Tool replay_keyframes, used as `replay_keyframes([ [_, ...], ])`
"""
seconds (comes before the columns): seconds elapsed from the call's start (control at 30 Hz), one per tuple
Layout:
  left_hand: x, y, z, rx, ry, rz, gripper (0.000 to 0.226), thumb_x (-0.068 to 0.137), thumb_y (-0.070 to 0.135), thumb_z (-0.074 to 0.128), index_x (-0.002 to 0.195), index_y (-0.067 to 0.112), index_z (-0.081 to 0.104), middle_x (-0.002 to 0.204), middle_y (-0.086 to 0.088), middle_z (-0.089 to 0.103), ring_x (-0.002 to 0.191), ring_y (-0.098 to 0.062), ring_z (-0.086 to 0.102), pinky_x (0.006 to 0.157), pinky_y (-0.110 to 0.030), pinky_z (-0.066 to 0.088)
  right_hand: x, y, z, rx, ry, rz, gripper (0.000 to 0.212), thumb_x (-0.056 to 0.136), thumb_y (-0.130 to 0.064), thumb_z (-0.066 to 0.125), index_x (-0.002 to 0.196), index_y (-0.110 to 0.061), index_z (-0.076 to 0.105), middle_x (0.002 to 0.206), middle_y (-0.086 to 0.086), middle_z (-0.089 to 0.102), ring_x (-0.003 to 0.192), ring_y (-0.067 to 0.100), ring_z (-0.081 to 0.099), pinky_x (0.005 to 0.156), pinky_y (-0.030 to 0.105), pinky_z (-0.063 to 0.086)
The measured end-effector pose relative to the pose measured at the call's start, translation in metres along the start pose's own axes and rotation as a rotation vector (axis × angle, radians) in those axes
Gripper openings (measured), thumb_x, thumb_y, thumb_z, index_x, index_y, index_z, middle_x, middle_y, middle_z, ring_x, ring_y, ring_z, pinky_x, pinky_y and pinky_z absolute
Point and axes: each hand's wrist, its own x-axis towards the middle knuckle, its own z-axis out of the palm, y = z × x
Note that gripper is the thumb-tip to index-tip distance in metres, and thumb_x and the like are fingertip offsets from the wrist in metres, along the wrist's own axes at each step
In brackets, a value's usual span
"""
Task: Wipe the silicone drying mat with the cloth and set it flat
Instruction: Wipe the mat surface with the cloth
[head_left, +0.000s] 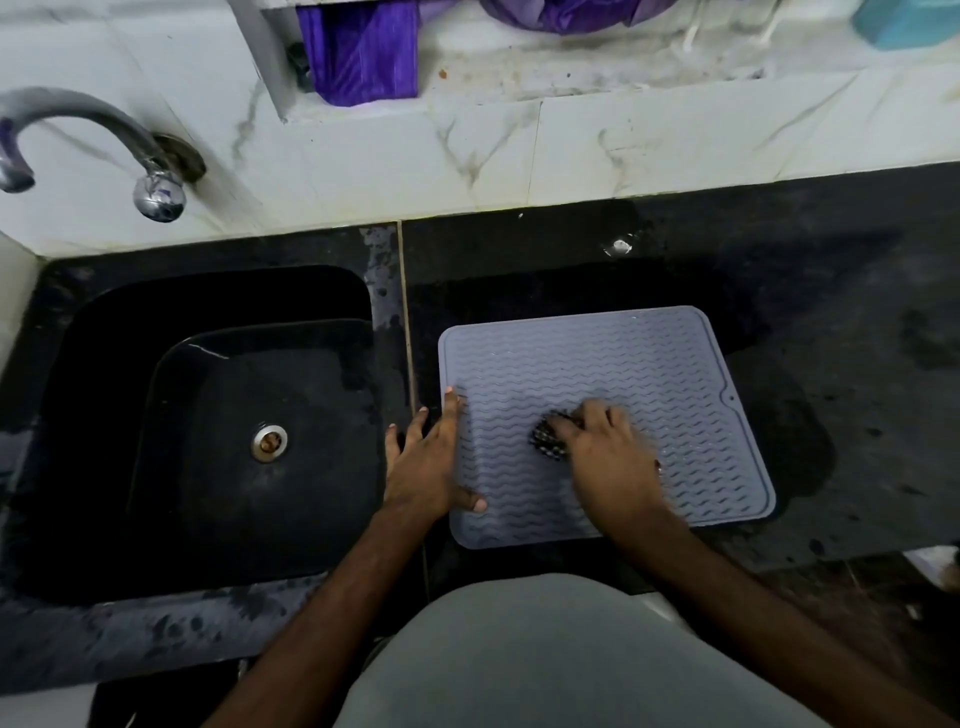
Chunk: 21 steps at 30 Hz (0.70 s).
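A grey silicone drying mat (623, 364) with wavy ridges lies flat on the black counter, right of the sink. My left hand (431, 462) rests with spread, straight fingers on the mat's left edge, thumb on the mat and outer fingers on the counter. My right hand (608, 452) grips a small dark checked cloth (548, 439) bunched under its fingers and presses it on the middle of the mat. The right hand is blurred by motion.
A black sink (156, 415) with a metal drain (269, 441) lies to the left, under a chrome tap (78, 130). The black counter (831, 312) is wet around the mat. A white tiled wall and a ledge with purple cloth (363, 52) stand behind.
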Motion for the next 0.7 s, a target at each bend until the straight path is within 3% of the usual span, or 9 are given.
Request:
replay_keyframes([
  [0.1,-0.001,-0.001,-0.001,0.0,-0.004,-0.006,0.153,0.052,0.058,0.089,0.157,0.029,-0.02,0.167,0.009,0.016,0.155,-0.025,0.001,0.118,-0.061,-0.003,0.013,-0.027,-0.001,0.147,0.07,-0.154,0.065,0.086,-0.015,0.059,0.145,-0.029,0.038,0.127,0.012,0.043,0.117,0.032,0.043,0.093,0.046,0.045],
  [0.23,-0.002,0.007,-0.002,0.055,0.022,-0.05,0.153,0.054,0.055,0.091,0.158,0.027,-0.017,0.165,0.005,0.025,0.155,-0.024,0.007,0.12,-0.058,0.002,0.021,-0.061,0.031,0.017,0.018,-0.358,0.065,0.069,-0.041,0.078,0.129,-0.028,0.056,0.117,0.006,0.052,0.104,0.024,0.048,0.079,0.04,0.049],
  [0.33,-0.003,0.013,-0.002,0.111,0.022,-0.079,0.147,0.058,0.054,0.089,0.158,0.027,-0.016,0.163,0.003,0.029,0.154,-0.025,0.011,0.121,-0.057,0.003,0.019,-0.06,0.051,-0.061,-0.006,-0.444,0.042,0.08,-0.041,0.063,0.12,-0.028,0.063,0.137,0.004,0.049,0.11,0.024,0.046,0.082,0.039,0.047],
  [0.47,-0.001,0.034,-0.004,0.335,-0.041,-0.127,0.143,0.064,0.048,0.089,0.158,0.02,-0.015,0.166,0.006,0.02,0.152,-0.028,0.015,0.12,-0.059,0.003,0.016,-0.041,0.052,-0.1,0.073,-0.401,0.041,0.089,-0.034,0.039,0.121,-0.029,0.064,0.138,0.002,0.05,0.107,0.024,0.049,0.08,0.04,0.044],
  [0.6,0.002,0.047,-0.003,0.483,-0.099,-0.163,0.139,0.071,0.044,0.086,0.157,0.013,-0.018,0.169,0.002,0.003,0.146,-0.03,0.024,0.118,-0.06,0.015,0.007,-0.002,0.057,-0.107,0.171,-0.272,0.047,0.09,-0.03,0.035,0.13,-0.035,0.06,0.131,0.003,0.055,0.103,0.026,0.048,0.078,0.039,0.045],
  [0.7,0.006,0.052,0.001,0.546,-0.107,-0.187,0.121,0.083,0.035,0.076,0.158,0.013,-0.016,0.169,-0.001,-0.001,0.144,-0.029,0.027,0.116,-0.06,0.02,-0.003,0.031,0.056,-0.132,0.199,-0.174,0.047,0.089,-0.029,0.036,0.127,-0.035,0.062,0.125,0.004,0.056,0.098,0.028,0.052,0.074,0.039,0.044],
])
